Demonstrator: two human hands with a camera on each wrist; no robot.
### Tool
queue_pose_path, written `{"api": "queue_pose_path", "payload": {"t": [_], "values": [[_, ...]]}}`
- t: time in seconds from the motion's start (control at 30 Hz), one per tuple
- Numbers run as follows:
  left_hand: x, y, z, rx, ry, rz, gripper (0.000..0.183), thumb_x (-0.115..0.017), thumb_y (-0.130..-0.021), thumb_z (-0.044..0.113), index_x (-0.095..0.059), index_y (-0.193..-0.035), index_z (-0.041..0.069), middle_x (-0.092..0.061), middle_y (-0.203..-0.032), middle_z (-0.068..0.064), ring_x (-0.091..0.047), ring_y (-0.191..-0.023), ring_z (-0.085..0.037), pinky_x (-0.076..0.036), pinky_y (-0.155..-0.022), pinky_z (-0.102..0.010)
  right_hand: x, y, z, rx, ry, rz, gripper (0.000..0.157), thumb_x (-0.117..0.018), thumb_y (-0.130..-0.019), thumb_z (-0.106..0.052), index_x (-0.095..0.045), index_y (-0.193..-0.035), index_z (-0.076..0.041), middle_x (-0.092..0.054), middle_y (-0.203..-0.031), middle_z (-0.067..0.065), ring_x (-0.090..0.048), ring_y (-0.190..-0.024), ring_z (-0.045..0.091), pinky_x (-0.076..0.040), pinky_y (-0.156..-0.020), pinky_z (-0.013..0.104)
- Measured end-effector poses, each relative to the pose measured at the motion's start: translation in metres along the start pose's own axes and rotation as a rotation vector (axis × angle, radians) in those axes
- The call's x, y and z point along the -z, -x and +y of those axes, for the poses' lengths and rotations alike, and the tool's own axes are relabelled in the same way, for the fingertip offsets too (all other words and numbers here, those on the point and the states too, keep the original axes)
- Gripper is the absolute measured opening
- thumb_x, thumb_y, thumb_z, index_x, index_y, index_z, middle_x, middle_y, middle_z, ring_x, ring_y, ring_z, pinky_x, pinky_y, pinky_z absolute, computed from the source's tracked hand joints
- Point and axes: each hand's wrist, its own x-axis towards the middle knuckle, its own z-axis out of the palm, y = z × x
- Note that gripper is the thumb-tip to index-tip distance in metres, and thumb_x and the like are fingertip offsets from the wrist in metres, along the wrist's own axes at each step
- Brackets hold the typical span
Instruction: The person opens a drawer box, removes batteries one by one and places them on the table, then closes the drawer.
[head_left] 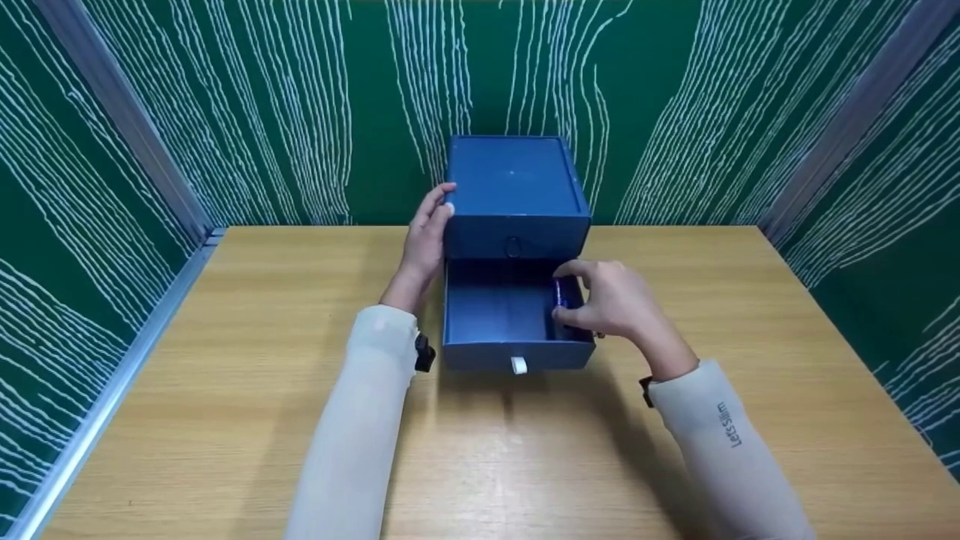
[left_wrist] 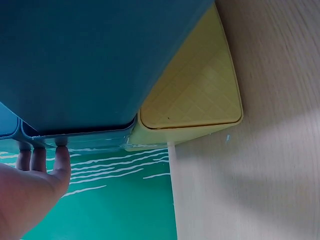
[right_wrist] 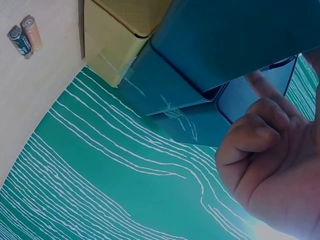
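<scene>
A blue drawer box (head_left: pixel 514 176) stands near the back of the table with its lower drawer (head_left: pixel 487 311) pulled out. My left hand (head_left: pixel 427 240) rests against the box's left side, its fingertips touching the blue wall in the left wrist view. At the drawer's right end, my right hand (head_left: pixel 619 296) pinches a thin, shiny blue-purple item (head_left: pixel 557 292) between thumb and forefinger. Most of that item is hidden, so its kind is unclear. In the right wrist view, the other fingers (right_wrist: pixel 250 137) are curled in. A white pull tab (head_left: pixel 519 365) sticks out of the drawer's front.
A yellow box (left_wrist: pixel 195 85) sits beneath the blue one. Two batteries, one dark green (right_wrist: pixel 20 41) and one orange (right_wrist: pixel 31 32), lie on the table in the right wrist view. A green wall (head_left: pixel 375 112) with white lines closes off the back.
</scene>
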Motion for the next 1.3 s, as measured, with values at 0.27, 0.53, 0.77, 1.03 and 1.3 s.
{"api": "queue_pose_path", "payload": {"t": [0.27,0.53,0.77,1.03,1.3], "values": [[-0.001,0.001,0.001,-0.036,-0.004,0.005,0.035,-0.037,-0.092,0.025,-0.042,-0.127,0.022,-0.028,-0.14,0.004,-0.025,-0.128,-0.012,-0.019,-0.106,-0.036,0.001,0.002,0.002,-0.03,-0.032,0.023,0.046,-0.069,-0.064,-0.04,-0.059,-0.105,-0.022,-0.054,-0.076,0.003,-0.048,-0.066,0.019,-0.035,-0.051,0.03],[-0.003,0.011,0.013,-0.032,-0.037,0.005,0.038,-0.034,-0.092,0.023,-0.039,-0.13,0.018,-0.026,-0.142,0.001,-0.025,-0.128,-0.014,-0.018,-0.106,-0.038,0.001,0.002,0.003,-0.043,-0.054,0.037,0.047,-0.069,-0.065,-0.041,-0.058,-0.107,-0.022,-0.049,-0.071,0.003,-0.045,-0.061,0.018,-0.031,-0.046,0.029],[-0.002,0.013,0.013,-0.019,-0.049,-0.001,0.038,-0.034,-0.092,0.027,-0.038,-0.13,0.022,-0.025,-0.142,0.003,-0.026,-0.128,-0.015,-0.019,-0.106,-0.04,0.0,0.003,0.005,-0.067,-0.061,0.031,0.048,-0.068,-0.065,-0.043,-0.058,-0.107,-0.023,-0.05,-0.073,0.003,-0.045,-0.064,0.019,-0.031,-0.048,0.029],[-0.003,0.014,0.013,0.001,-0.051,-0.001,0.038,-0.033,-0.092,0.029,-0.038,-0.13,0.025,-0.024,-0.142,0.004,-0.027,-0.126,-0.016,-0.02,-0.105,-0.041,0.0,0.005,0.009,-0.092,-0.088,0.023,0.049,-0.068,-0.064,-0.046,-0.058,-0.107,-0.023,-0.055,-0.085,0.004,-0.047,-0.076,0.02,-0.037,-0.058,0.031],[-0.003,0.013,0.014,-0.038,-0.048,0.006,0.039,-0.034,-0.092,0.026,-0.038,-0.129,0.019,-0.027,-0.141,0.002,-0.027,-0.126,-0.014,-0.02,-0.105,-0.037,0.004,0.005,0.012,-0.095,-0.091,0.032,0.048,-0.069,-0.065,-0.044,-0.058,-0.106,-0.023,-0.055,-0.087,0.004,-0.047,-0.078,0.02,-0.037,-0.062,0.033]]}}
